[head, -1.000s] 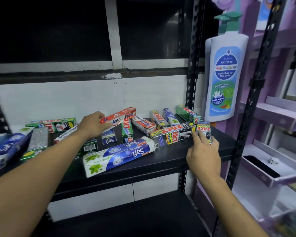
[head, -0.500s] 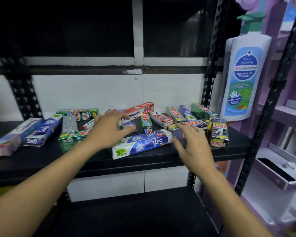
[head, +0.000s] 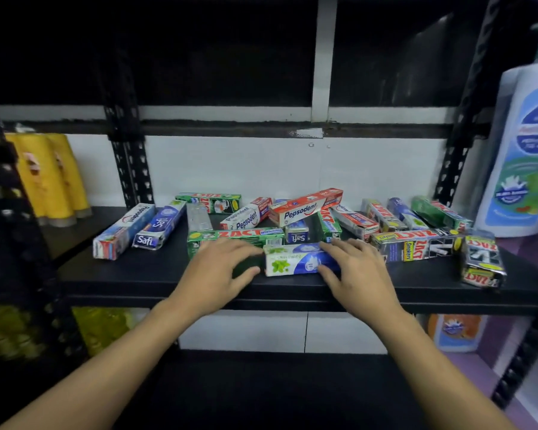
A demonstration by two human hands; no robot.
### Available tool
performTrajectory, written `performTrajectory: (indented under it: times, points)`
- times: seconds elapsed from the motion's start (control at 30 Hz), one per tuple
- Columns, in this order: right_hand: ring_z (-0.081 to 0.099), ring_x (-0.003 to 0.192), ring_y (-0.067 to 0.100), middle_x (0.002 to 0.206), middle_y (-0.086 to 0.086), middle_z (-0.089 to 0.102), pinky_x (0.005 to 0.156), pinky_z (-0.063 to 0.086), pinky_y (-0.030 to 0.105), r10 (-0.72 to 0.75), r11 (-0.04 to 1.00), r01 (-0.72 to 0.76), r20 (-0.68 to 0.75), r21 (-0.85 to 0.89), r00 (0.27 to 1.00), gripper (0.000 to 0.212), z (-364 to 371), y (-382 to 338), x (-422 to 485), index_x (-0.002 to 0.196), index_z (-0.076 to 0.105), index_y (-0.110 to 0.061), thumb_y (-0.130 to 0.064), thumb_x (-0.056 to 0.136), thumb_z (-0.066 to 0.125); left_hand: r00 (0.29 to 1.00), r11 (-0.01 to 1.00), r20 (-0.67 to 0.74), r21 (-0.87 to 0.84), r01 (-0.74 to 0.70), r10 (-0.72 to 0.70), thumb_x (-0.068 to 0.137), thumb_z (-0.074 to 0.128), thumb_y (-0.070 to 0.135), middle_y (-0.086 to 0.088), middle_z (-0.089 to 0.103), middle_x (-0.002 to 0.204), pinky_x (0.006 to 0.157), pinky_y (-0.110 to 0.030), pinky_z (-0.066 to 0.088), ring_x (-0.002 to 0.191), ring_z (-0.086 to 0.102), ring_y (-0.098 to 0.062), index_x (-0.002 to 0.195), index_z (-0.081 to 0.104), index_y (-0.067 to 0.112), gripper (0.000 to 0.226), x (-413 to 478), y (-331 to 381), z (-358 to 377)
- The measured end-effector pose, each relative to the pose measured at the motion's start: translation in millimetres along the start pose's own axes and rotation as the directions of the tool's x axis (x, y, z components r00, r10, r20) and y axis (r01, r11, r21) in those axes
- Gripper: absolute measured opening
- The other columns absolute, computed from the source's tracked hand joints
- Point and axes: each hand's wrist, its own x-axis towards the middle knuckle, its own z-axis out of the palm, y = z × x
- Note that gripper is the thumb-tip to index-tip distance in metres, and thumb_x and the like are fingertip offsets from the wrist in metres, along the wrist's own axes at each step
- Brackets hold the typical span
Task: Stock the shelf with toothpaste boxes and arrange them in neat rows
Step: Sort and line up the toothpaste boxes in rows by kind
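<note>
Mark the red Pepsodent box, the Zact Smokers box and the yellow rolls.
red Pepsodent box (head: 302, 209), head view, front panel by the logo.
Zact Smokers box (head: 416, 242), head view, middle of its long face.
yellow rolls (head: 48, 178), head view, middle roll's side.

The right hand (head: 359, 273) grips the mint Safi box (head: 294, 260), fingers over its top and thumb on its front. The left hand (head: 216, 271), fingers bent, touches that box's other end. Just behind the left hand lies a green Zact box (head: 230, 235). Further back, a red Pepsodent box (head: 305, 207) rests tilted on others. Just right of the right hand lies a black Zact box (head: 416, 243). Well left of the left hand, 2 boxes, a blue Pepsodent box (head: 121, 232) and a blue Safi box (head: 160, 223), lie side by side on the shelf (head: 137, 274).
</note>
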Motion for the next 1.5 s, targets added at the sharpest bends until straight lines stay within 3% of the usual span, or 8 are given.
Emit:
performTrajectory:
  times: [0.47, 0.73, 0.9, 1.1, 1.17, 1.27, 1.37, 1.5]
  points:
    - [0.043, 0.131, 0.024, 0.144, -0.006, 0.051, 0.110, 0.036, 0.038, -0.247, 0.956, 0.227, 0.093, 0.187, 0.965, 0.050, -6.1, -77.2, 62.4, 0.138, 0.053, -0.029, -0.048, 0.092, 0.056, 0.823, 0.865, -0.373, 0.095, 0.493, -0.429, 0.084, 0.059, 0.042, 0.003, 0.067, 0.113, 0.085, -0.042, 0.042, 0.107, 0.055, -0.025, 0.110, 0.067, 0.024, 0.033, -32.3, -120.4, -59.9]
    - [0.044, 0.132, 0.016, 0.142, -0.009, 0.052, 0.108, 0.037, 0.034, -0.409, 0.893, 0.345, 0.201, 0.288, 0.890, 0.055, 13.0, -142.9, 106.3, 0.140, 0.048, -0.030, -0.057, 0.093, 0.049, 0.645, 0.691, -0.261, -0.162, 0.704, -0.718, 0.092, 0.059, 0.042, -0.002, 0.065, 0.122, 0.084, -0.037, 0.047, 0.107, 0.060, -0.026, 0.123, 0.060, 0.022, 0.036, -54.9, -165.5, -63.6]
    - [0.047, 0.132, 0.016, 0.144, -0.007, 0.051, 0.109, 0.039, 0.035, -0.411, 0.896, 0.316, 0.310, 0.313, 0.858, 0.059, 32.0, -151.4, 115.9, 0.142, 0.045, -0.035, -0.065, 0.091, 0.043, 0.610, 0.651, -0.243, -0.158, 0.742, -0.754, 0.094, 0.053, 0.045, -0.004, 0.065, 0.128, 0.084, -0.036, 0.048, 0.110, 0.061, -0.029, 0.134, 0.053, 0.027, 0.043, -51.4, -166.7, -61.5]
    - [0.057, 0.087, -0.006, 0.096, -0.024, 0.066, 0.074, 0.040, 0.016, -0.417, 0.871, 0.280, 0.306, 0.403, 0.856, 0.034, 17.8, -153.7, 118.8, 0.107, 0.064, -0.039, -0.064, 0.090, 0.048, 0.606, 0.640, -0.241, -0.093, 0.763, -0.758, 0.096, 0.045, 0.049, -0.002, 0.064, 0.129, 0.083, -0.037, 0.049, 0.109, 0.061, -0.030, 0.133, 0.055, 0.033, 0.042, -53.2, -170.3, -57.5]
    - [0.059, 0.085, -0.007, 0.093, -0.022, 0.067, 0.076, 0.044, 0.018, -0.411, 0.864, 0.252, 0.322, 0.436, 0.853, 0.036, 15.1, -161.4, 128.4, 0.101, 0.066, -0.039, -0.066, 0.089, 0.046, 0.603, 0.638, -0.243, -0.099, 0.764, -0.760, 0.096, 0.045, 0.048, -0.001, 0.063, 0.132, 0.086, -0.037, 0.049, 0.112, 0.060, -0.030, 0.132, 0.058, 0.032, 0.041, -52.9, -170.7, -56.6]
    - [0.064, 0.091, 0.007, 0.102, -0.009, 0.070, 0.088, 0.050, 0.032, -0.416, 0.862, 0.271, 0.291, 0.429, 0.862, 0.034, 22.7, -176.4, 148.6, 0.116, 0.065, -0.037, -0.057, 0.095, 0.047, 0.607, 0.647, -0.259, -0.105, 0.755, -0.751, 0.097, 0.044, 0.047, 0.000, 0.063, 0.132, 0.086, -0.037, 0.050, 0.111, 0.061, -0.030, 0.129, 0.061, 0.032, 0.039, -53.4, -169.8, -56.0]
    - [0.062, 0.110, 0.019, 0.118, 0.008, 0.069, 0.095, 0.043, 0.029, -0.416, 0.891, 0.292, 0.365, 0.348, 0.833, 0.039, 38.2, -187.8, 170.8, 0.137, 0.053, -0.035, -0.043, 0.101, 0.044, 0.611, 0.652, -0.264, -0.106, 0.751, -0.746, 0.098, 0.044, 0.046, 0.001, 0.063, 0.131, 0.086, -0.036, 0.051, 0.110, 0.061, -0.028, 0.128, 0.062, 0.030, 0.039, -54.2, -169.0, -56.8]
    - [0.041, 0.137, 0.020, 0.148, 0.000, 0.048, 0.109, 0.030, 0.029, -0.383, 0.922, 0.292, 0.500, 0.254, 0.776, 0.044, 51.5, -191.0, 182.6, 0.143, 0.047, -0.034, -0.046, 0.102, 0.041, 0.616, 0.655, -0.264, -0.088, 0.751, -0.742, 0.099, 0.042, 0.044, 0.001, 0.062, 0.132, 0.084, -0.036, 0.051, 0.109, 0.062, -0.027, 0.130, 0.061, 0.029, 0.039, -54.1, -167.5, -57.4]
